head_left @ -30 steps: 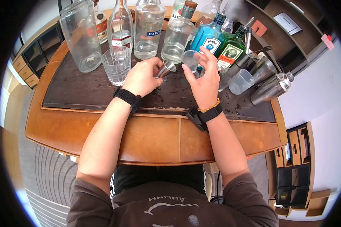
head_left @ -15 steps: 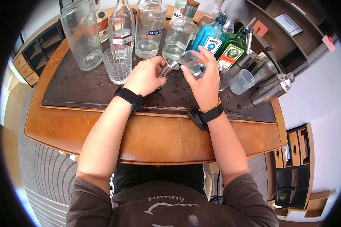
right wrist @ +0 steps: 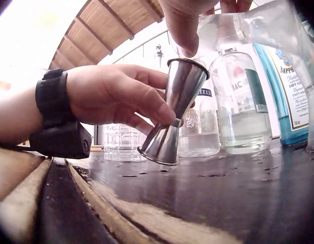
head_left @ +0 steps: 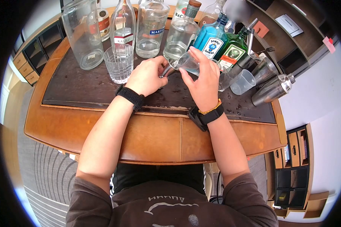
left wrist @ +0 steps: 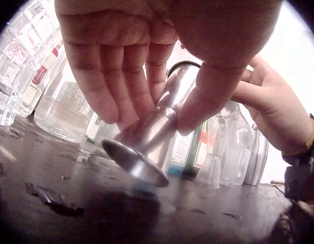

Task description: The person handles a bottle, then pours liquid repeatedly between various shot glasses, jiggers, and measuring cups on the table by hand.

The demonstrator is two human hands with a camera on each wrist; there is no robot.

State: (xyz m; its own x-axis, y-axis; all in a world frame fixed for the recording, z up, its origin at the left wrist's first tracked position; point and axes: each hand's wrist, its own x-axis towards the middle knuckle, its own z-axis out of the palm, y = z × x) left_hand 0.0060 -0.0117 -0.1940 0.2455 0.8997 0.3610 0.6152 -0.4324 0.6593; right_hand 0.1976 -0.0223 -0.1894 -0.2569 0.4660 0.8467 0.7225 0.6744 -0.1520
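Observation:
My left hand (head_left: 147, 78) pinches a steel double jigger (right wrist: 183, 89) around its narrow waist. The jigger leans to the right, its lower rim (left wrist: 136, 162) just over the dark tabletop. In my right hand (head_left: 204, 81) is a small clear cup (head_left: 189, 63), gripped between thumb and fingers and tipped toward the left. Its mouth overlaps the jigger's upper rim in the head view, and some clear liquid shows inside. A cut-glass tumbler (head_left: 119, 68) stands left of my left hand.
Behind the hands stand several bottles, among them a blue one (head_left: 211, 39) and a green one (head_left: 234, 49). A tall glass vessel (head_left: 83, 41) is at the left. To the right are a plastic cup (head_left: 243, 82) and a steel shaker (head_left: 272, 89). Wet spots dot the desk.
The right hand has tilted the clear cup further left, bringing its mouth to the jigger's rim. The left hand has shifted slightly right with the jigger.

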